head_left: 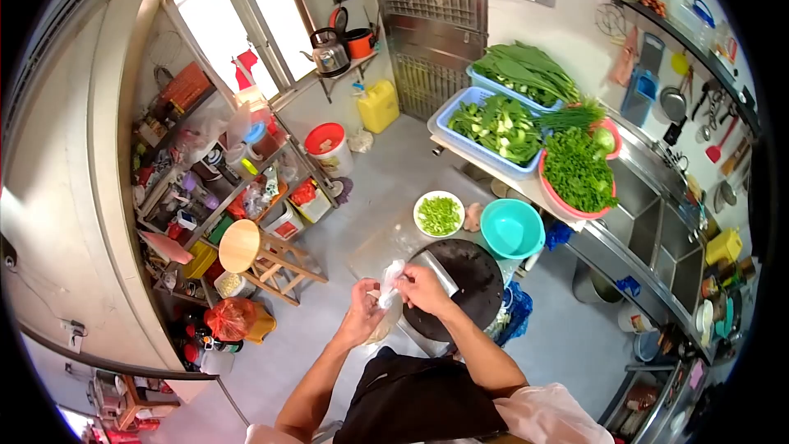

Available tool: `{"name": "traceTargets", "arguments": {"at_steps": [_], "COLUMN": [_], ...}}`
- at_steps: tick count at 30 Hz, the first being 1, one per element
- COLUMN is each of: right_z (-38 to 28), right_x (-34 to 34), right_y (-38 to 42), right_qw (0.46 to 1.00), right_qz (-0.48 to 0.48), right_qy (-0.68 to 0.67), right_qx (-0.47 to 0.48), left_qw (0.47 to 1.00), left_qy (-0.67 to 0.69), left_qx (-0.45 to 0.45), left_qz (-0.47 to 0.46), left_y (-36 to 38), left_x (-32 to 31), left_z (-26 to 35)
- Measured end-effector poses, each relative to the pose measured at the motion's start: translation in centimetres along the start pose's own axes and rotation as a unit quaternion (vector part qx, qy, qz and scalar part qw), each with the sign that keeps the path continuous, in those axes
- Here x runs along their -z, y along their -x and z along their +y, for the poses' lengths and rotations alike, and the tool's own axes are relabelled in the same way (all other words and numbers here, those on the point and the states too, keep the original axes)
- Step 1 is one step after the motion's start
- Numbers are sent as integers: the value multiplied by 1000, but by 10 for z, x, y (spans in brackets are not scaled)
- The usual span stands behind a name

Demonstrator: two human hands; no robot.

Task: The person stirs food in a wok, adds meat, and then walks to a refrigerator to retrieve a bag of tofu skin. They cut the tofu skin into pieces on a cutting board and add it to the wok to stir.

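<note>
Both my hands are over the near left edge of a dark round chopping board, closed on a crumpled white piece of thin, soft material. My left hand grips its lower left side, while my right hand pinches it from the right. A cleaver's broad blade lies on the board just beyond my right hand, its handle hidden. Beyond the board stand a white bowl of chopped green pieces and a teal basin. A pale lumpy item sits between them.
At the right, blue baskets of leafy greens and a pink basin of herbs stand beside a steel sink. A wooden stool and cluttered shelves are on the left. A blue bag hangs by the board.
</note>
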State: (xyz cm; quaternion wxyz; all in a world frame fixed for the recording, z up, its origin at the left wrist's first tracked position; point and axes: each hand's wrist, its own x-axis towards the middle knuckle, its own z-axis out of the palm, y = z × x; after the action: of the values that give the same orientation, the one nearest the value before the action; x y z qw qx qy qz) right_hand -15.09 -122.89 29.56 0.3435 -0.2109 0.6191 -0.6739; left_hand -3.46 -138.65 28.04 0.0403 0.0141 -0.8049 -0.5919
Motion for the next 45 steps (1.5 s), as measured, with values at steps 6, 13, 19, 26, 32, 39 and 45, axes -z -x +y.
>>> {"name": "traceTargets", "arguments": {"at_steps": [6, 13, 19, 26, 32, 39, 45], "right_z": [-13, 135, 116, 119, 110, 131, 89], "right_x": [12, 9, 0, 9, -3, 47, 27], "right_y": [-61, -126, -157, -171, -184, -166, -171], "right_qw": [976, 967, 928, 919, 930, 857, 892], "right_qz": [102, 47, 212, 254, 98, 436, 442], "right_qy": [-172, 242, 308, 301, 348, 269, 57], "right_qx": [87, 59, -5, -37, -71, -59, -81], "left_qw": [996, 998, 988, 994, 988, 960, 996], "left_qy": [-79, -17, -155, -84, -151, 179, 80], "left_qx": [38, -11, -5, 53, 0, 137, 34], "left_qz": [5, -53, 11, 56, 30, 166, -7], "left_y": [-48, -118, -152, -154, -166, -149, -149], "left_x": [55, 67, 102, 102, 88, 133, 96], "left_z": [-64, -99, -171, -187, -177, -232, -211]}}
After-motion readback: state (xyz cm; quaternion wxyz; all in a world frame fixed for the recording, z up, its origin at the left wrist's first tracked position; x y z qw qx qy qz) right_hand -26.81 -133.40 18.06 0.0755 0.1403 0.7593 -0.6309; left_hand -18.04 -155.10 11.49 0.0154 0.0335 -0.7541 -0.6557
